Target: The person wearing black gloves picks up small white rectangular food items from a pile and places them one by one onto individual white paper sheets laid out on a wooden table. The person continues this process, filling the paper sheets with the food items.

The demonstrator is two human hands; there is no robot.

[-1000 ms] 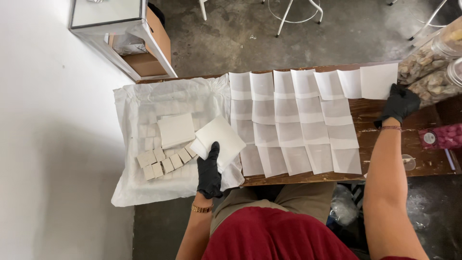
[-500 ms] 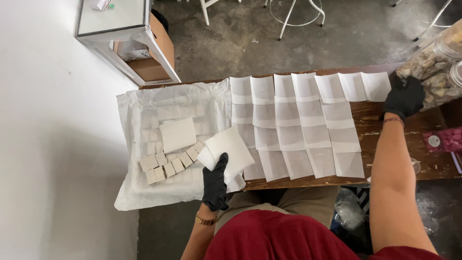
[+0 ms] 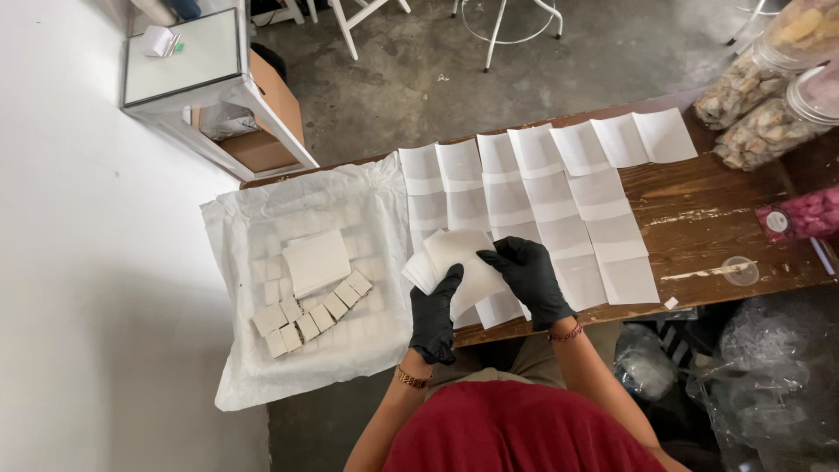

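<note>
Gloves of black cover both our hands, which meet over the near edge of the wooden table (image 3: 699, 205). Our left hand (image 3: 437, 315) reaches up from six o'clock, fingers curled and pinching the lower edge of a small stack of white paper sheets (image 3: 450, 262). Our right hand (image 3: 529, 275) comes in from four o'clock, thumb and fingertips closed on the stack's right side. Fanned slightly at its left corner, the stack looks thin, square and plain white. It is held just above rows of white sheets (image 3: 542, 201) laid overlapping across the table. At nine o'clock lies a crumpled white cloth (image 3: 262, 367) bearing small white tiles (image 3: 310, 319).
</note>
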